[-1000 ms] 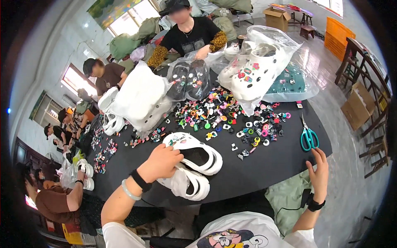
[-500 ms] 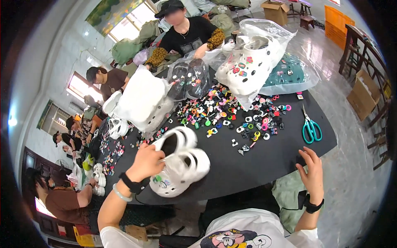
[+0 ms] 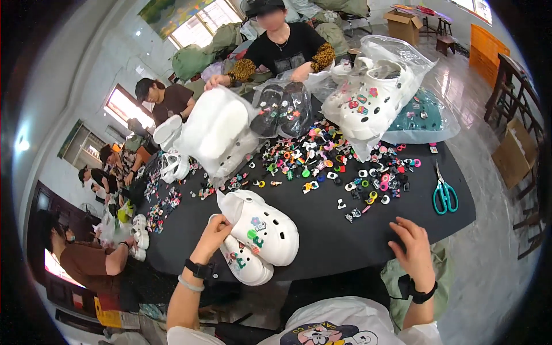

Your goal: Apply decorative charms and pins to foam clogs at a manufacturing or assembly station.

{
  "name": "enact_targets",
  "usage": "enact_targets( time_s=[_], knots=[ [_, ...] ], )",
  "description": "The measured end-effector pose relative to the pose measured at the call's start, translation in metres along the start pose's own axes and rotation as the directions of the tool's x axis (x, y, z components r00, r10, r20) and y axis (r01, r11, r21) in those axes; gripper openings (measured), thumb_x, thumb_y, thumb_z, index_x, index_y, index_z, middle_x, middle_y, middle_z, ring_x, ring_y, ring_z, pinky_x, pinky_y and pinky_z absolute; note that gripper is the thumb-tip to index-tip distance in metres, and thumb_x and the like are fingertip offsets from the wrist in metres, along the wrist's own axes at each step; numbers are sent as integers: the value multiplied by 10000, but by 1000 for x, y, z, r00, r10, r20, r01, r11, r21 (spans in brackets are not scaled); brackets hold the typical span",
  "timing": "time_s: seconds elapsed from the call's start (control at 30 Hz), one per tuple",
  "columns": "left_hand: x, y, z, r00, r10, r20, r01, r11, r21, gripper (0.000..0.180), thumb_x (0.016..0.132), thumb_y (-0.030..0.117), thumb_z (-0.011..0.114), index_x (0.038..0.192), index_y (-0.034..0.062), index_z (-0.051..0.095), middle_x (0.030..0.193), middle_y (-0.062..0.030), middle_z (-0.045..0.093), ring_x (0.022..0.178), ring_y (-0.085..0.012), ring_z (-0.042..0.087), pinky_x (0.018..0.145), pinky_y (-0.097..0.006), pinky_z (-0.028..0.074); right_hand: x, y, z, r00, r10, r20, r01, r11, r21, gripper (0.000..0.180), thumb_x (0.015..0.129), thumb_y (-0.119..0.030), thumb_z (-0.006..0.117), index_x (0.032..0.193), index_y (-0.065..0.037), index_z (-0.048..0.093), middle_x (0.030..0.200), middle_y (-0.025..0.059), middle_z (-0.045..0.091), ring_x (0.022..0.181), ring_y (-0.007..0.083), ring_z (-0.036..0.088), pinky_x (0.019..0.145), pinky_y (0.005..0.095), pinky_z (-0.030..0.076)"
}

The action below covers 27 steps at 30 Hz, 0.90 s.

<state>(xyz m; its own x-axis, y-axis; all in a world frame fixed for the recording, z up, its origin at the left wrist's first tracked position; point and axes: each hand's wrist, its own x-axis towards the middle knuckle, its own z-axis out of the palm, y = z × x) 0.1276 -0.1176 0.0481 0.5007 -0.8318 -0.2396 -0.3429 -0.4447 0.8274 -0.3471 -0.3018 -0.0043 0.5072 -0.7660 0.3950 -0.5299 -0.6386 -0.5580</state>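
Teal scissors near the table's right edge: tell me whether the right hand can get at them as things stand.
Probably yes. The right hand rests empty on the black table, and the teal scissors lie just beyond it toward the right edge. Only bare tabletop shows between them; the scattered charms sit further left.

This is a small workshop for decorating and packing footwear, run out of a plain tiled room rather than a factory hall. A long black surface [image 3: 368,241] carries a spread of small colourful shoe charms [image 3: 339,161] in loose heaps, with white clogs [image 3: 261,230] lying among them and teal-handled scissors [image 3: 444,194] near the edge. Clear plastic bags [image 3: 374,92] stuffed with finished white, black and teal clogs are piled at the far side. Several people sit close along the surface, each bent over their own clogs and charms. Cardboard boxes [image 3: 402,23] and bulging green sacks [image 3: 192,60] stand against the walls by the windows.
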Motion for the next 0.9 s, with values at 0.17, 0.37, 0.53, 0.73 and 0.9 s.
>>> enact_targets(
  time_s=[0.17, 0.37, 0.53, 0.73, 0.9],
  knots=[
    [-20, -8, 12, 974, 197, -108, -188, 978, 88, 117, 963, 117, 552, 1050, 38, 555, 744, 23, 507, 674, -65, 474, 633, -228, 393, 19, -30, 21, 975, -173, 142, 167, 984, 55, 447, 736, -115, 742, 1167, -94, 629, 1222, 99, 596, 1079, 275, 580, 907, 400, 438],
    [-56, -17, 17, 909, 262, -324, -239, 965, 109, 210, 964, 152, 558, 1126, 18, 565, 899, -19, 568, 822, -99, 507, 761, -258, 414, 43, -78, 61, 900, -312, 304, 259, 944, 203, 533, 770, -154, 749, 1265, -81, 566, 1232, 127, 594, 1091, 304, 573, 911, 402, 448],
    [-66, -42, 8, 870, 360, -335, -292, 926, 239, 275, 875, 156, 661, 1095, 4, 597, 1084, -146, 609, 1064, -293, 561, 919, -383, 434, 67, -108, 105, 819, -336, 465, 52, 850, 524, 915, 733, -327, 827, 1420, 31, 340, 1383, 275, 448, 1295, 395, 442, 1062, 429, 377],
    [-58, -61, 15, 808, 508, -300, -394, 843, 366, 298, 818, 245, 718, 986, 22, 614, 969, -118, 599, 985, -321, 546, 937, -407, 372, 77, -143, 151, 838, -367, 404, 165, 876, 453, 1162, 596, -432, 895, 1460, 26, 267, 1492, 311, 257, 1373, 446, 305, 1098, 468, 325],
    [-48, -64, 25, 894, 367, -258, -353, 930, 102, 208, 824, 164, 722, 905, 64, 559, 873, -34, 487, 966, -210, 399, 914, -374, 340, 71, -158, 167, 867, -360, 345, 262, 918, 299, 1073, 583, -314, 884, 1446, -13, 320, 1460, 254, 323, 1337, 408, 342, 1088, 461, 336]
  ],
)
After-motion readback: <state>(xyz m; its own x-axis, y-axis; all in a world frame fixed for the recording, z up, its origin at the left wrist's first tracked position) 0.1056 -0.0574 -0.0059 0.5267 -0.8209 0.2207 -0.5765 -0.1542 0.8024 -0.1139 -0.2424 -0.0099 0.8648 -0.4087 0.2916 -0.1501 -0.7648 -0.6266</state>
